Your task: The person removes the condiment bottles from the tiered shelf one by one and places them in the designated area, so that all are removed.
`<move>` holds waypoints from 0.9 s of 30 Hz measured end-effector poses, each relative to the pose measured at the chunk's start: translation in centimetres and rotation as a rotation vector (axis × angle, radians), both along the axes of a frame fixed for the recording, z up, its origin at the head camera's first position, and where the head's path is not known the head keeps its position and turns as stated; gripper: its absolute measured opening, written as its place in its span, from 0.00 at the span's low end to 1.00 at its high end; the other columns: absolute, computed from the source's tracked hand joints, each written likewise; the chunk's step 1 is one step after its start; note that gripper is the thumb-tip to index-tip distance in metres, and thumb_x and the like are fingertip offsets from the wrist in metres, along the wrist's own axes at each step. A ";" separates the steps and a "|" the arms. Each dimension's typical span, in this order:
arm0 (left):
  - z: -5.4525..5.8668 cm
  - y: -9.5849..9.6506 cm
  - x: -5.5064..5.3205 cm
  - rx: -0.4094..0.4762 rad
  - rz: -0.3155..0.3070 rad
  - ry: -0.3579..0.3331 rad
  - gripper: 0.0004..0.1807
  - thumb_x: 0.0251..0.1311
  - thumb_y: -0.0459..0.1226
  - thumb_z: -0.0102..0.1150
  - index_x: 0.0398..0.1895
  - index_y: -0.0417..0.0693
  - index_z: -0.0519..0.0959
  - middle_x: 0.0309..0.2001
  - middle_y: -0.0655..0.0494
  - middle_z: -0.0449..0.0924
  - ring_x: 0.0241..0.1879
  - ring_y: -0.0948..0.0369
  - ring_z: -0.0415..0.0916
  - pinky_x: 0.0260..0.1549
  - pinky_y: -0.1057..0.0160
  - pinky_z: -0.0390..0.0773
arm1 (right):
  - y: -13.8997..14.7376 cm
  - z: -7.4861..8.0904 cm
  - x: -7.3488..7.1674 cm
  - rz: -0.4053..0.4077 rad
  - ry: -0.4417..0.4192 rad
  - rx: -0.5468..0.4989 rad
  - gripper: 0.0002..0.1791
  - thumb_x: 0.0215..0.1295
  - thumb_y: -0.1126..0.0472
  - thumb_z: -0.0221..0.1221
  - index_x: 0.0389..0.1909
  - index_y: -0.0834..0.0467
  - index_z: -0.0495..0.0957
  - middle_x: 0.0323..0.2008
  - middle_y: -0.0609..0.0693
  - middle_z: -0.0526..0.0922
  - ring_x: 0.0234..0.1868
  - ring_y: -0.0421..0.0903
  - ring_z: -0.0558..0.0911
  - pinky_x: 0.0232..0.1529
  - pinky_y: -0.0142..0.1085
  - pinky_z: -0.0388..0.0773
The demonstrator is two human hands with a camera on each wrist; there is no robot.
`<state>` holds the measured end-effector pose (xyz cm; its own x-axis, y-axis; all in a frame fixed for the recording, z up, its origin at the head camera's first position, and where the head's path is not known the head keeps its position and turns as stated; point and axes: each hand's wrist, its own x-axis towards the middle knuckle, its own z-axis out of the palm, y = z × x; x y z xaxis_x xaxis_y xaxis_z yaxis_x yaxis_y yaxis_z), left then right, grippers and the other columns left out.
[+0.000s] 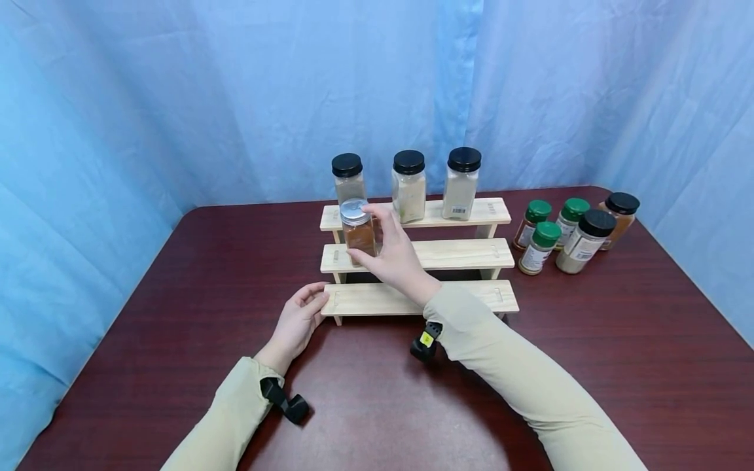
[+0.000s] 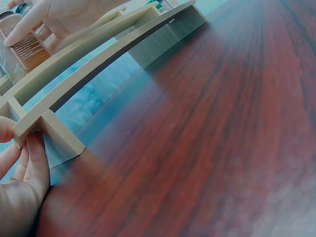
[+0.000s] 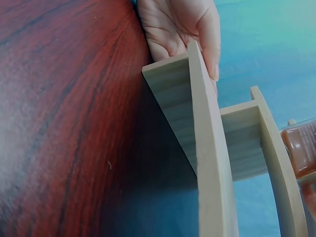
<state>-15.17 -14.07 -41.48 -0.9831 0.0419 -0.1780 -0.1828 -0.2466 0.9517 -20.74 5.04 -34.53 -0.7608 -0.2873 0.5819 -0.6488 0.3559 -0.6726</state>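
A three-tier wooden rack [image 1: 459, 256] stands on the table. My right hand [image 1: 399, 258] holds a spice jar [image 1: 358, 238] with a silver lid and orange-brown contents, its thumb low on the jar and its fingers up at the lid. The jar is upright at the left end of the middle tier. In the left wrist view, printed text shows on the jar's side. My left hand [image 1: 297, 322] grips the left end of the bottom tier [image 2: 30, 123], thumb above and fingers beneath.
On the top tier stand three black-lidded jars [image 1: 409, 190]. Right of the rack, several spice bottles are grouped on the dark red table [image 1: 235, 261]: green-capped ones [image 1: 535, 252] and black-lidded ones [image 1: 580, 245]. Blue curtains [image 1: 265, 98] hang behind and along both sides.
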 end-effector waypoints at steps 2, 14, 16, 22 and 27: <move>0.0 0.0 0.0 0.002 0.002 0.004 0.18 0.68 0.26 0.42 0.60 0.29 0.61 0.39 0.57 0.73 0.36 0.69 0.76 0.36 0.73 0.78 | -0.1 0.0 0.1 -0.011 0.005 -0.001 0.39 0.54 0.64 0.68 0.63 0.53 0.56 0.59 0.59 0.66 0.55 0.52 0.73 0.52 0.43 0.77; 0.0 0.1 0.0 0.022 0.001 0.010 0.18 0.67 0.25 0.42 0.59 0.26 0.61 0.36 0.59 0.73 0.35 0.69 0.76 0.37 0.74 0.77 | -0.5 -0.6 0.1 -0.048 0.085 -0.033 0.39 0.52 0.64 0.69 0.62 0.54 0.57 0.57 0.58 0.68 0.52 0.51 0.74 0.47 0.42 0.78; 0.0 0.1 0.0 0.023 0.003 0.009 0.18 0.67 0.25 0.42 0.59 0.26 0.60 0.36 0.59 0.73 0.35 0.69 0.76 0.37 0.73 0.77 | -0.5 -0.7 0.1 -0.037 0.084 -0.045 0.40 0.52 0.65 0.69 0.63 0.55 0.57 0.57 0.58 0.67 0.52 0.51 0.74 0.47 0.43 0.78; 0.0 0.0 0.0 0.019 -0.005 0.026 0.19 0.67 0.26 0.43 0.59 0.26 0.61 0.37 0.59 0.73 0.36 0.69 0.76 0.37 0.73 0.78 | -0.5 -0.7 0.2 -0.006 0.091 -0.091 0.39 0.51 0.68 0.68 0.62 0.55 0.59 0.58 0.59 0.67 0.53 0.53 0.74 0.48 0.46 0.78; -0.1 -0.1 0.0 0.023 -0.008 0.028 0.19 0.67 0.26 0.43 0.59 0.27 0.61 0.38 0.58 0.73 0.36 0.69 0.77 0.37 0.73 0.78 | -0.4 -0.6 0.5 0.005 0.079 -0.104 0.38 0.52 0.68 0.68 0.61 0.56 0.59 0.57 0.60 0.67 0.55 0.54 0.74 0.50 0.46 0.79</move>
<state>-15.21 -14.15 -41.59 -0.9874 0.0534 -0.1491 -0.1579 -0.2670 0.9507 -20.28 4.63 -35.16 -0.7098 -0.2263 0.6671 -0.7032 0.2833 -0.6522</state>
